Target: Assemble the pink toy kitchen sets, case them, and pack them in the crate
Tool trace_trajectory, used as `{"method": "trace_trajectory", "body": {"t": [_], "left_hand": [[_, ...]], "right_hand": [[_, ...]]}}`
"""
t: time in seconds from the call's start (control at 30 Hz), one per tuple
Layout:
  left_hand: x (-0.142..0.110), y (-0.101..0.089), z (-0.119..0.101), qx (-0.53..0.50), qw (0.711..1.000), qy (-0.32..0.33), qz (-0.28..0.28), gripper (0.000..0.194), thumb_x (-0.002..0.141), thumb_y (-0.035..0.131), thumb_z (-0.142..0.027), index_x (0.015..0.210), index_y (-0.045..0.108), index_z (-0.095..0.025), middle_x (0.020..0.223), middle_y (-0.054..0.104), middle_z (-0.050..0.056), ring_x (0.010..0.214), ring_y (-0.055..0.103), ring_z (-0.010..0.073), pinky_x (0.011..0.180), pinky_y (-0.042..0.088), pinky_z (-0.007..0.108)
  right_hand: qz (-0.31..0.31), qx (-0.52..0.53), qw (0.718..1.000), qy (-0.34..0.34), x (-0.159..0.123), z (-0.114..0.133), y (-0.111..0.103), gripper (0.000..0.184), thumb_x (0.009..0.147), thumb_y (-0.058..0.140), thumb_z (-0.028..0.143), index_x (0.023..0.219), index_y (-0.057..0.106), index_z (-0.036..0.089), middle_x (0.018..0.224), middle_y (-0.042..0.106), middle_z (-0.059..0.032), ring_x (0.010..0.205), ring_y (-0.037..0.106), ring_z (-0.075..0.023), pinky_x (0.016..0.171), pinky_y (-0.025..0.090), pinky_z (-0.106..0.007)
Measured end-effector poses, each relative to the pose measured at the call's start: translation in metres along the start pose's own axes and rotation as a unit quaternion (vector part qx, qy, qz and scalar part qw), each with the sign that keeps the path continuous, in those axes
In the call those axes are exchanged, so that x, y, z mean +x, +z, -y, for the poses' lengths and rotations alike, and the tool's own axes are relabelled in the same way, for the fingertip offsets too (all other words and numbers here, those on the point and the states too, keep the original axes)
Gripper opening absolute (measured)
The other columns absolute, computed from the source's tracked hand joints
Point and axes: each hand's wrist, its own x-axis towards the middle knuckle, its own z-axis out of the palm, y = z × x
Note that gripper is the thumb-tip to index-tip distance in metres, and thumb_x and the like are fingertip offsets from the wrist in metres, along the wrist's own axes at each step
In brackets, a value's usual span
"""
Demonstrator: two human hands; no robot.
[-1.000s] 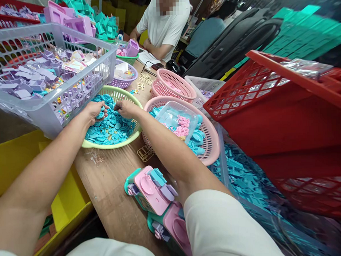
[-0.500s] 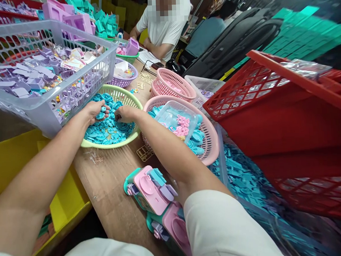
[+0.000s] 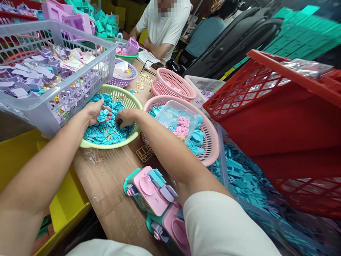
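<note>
Many small blue plastic pieces (image 3: 103, 134) fill a pale green basket (image 3: 112, 146) on the wooden table. Over its left side my left hand (image 3: 97, 111) is turned palm up, with a few round blue pieces (image 3: 102, 115) cupped in its curled fingers. To the right of it, my right hand (image 3: 125, 117) reaches down among the loose pieces, its fingers bent together. Whatever lies between those fingertips is hidden. Nearer my body, pink and teal toy units (image 3: 152, 192) with lilac parts stand on the table, partly behind my right arm.
A lilac crate (image 3: 53, 96) of purple parts stands left. At right are a pink basket (image 3: 214, 149) holding a clear tub (image 3: 177, 118), and a tall red crate (image 3: 284, 120). A person in a white shirt (image 3: 167, 31) sits across the table (image 3: 105, 179).
My left hand has opened a little, showing more of the blue pieces on it. My right hand has moved slightly down and stays in the basket.
</note>
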Motion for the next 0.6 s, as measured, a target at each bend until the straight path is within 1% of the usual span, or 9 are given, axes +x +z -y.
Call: {"method": "trace_trajectory", "body": {"t": [0.07, 0.2, 0.27, 0.33, 0.5, 0.6], "left_hand": [[0.0006, -0.0006, -0.0001, 0.011, 1.000, -0.001, 0.029, 0.057, 0.107, 0.024, -0.044, 0.093, 0.070, -0.013, 0.063, 0.067, 0.010, 0.053, 0.065, 0.0196, 0.047, 0.050, 0.025], [0.0028, -0.0029, 0.0006, 0.014, 0.999, -0.015, 0.045, 0.058, 0.105, 0.023, -0.051, 0.092, 0.068, -0.016, 0.067, 0.070, 0.011, 0.058, 0.068, 0.0207, 0.050, 0.052, 0.025], [0.0029, -0.0034, 0.0007, 0.024, 0.998, -0.022, 0.051, 0.058, 0.105, 0.024, -0.052, 0.091, 0.067, -0.016, 0.068, 0.071, 0.011, 0.059, 0.069, 0.0210, 0.051, 0.053, 0.025], [0.0018, -0.0030, 0.0006, 0.037, 0.998, -0.022, 0.050, 0.055, 0.105, 0.027, -0.049, 0.089, 0.067, -0.015, 0.067, 0.070, 0.011, 0.059, 0.069, 0.0206, 0.051, 0.053, 0.026], [-0.0026, -0.0011, 0.0001, 0.059, 0.997, -0.014, 0.040, 0.038, 0.105, 0.038, -0.034, 0.088, 0.067, -0.015, 0.065, 0.068, 0.008, 0.056, 0.066, 0.0175, 0.053, 0.053, 0.024], [-0.0033, -0.0014, 0.0004, 0.059, 0.997, -0.010, 0.048, 0.038, 0.105, 0.040, -0.032, 0.083, 0.065, -0.014, 0.068, 0.069, 0.008, 0.058, 0.066, 0.0166, 0.054, 0.053, 0.024]], "right_hand": [[-0.001, 0.019, 1.000, -0.003, -0.0003, -0.0011, -0.0001, 0.030, 0.076, 0.075, 0.011, 0.105, 0.080, 0.019, 0.097, 0.080, -0.0019, 0.081, 0.069, -0.0140, 0.063, 0.045, -0.020], [0.004, 0.056, 0.998, -0.012, 0.0003, -0.0038, 0.0001, 0.031, 0.075, 0.074, 0.009, 0.104, 0.079, 0.019, 0.095, 0.079, -0.0005, 0.078, 0.068, -0.0122, 0.063, 0.045, -0.019], [0.006, 0.065, 0.998, -0.015, 0.0008, -0.0045, 0.0002, 0.031, 0.075, 0.074, 0.008, 0.104, 0.079, 0.019, 0.096, 0.079, -0.0002, 0.078, 0.068, -0.0117, 0.064, 0.045, -0.018], [0.007, 0.069, 0.997, -0.017, 0.0011, -0.0047, 0.0002, 0.031, 0.076, 0.073, 0.008, 0.104, 0.079, 0.019, 0.096, 0.079, 0.0000, 0.079, 0.068, -0.0115, 0.065, 0.045, -0.018], [0.011, 0.065, 0.998, -0.016, 0.0017, -0.0052, 0.0004, 0.031, 0.079, 0.072, 0.010, 0.108, 0.078, 0.018, 0.098, 0.079, -0.0011, 0.080, 0.067, -0.0118, 0.065, 0.044, -0.018], [0.010, 0.068, 0.997, -0.034, 0.0018, -0.0042, 0.0003, 0.031, 0.078, 0.071, 0.009, 0.109, 0.076, 0.016, 0.097, 0.078, -0.0017, 0.080, 0.065, -0.0118, 0.068, 0.044, -0.018]]}}
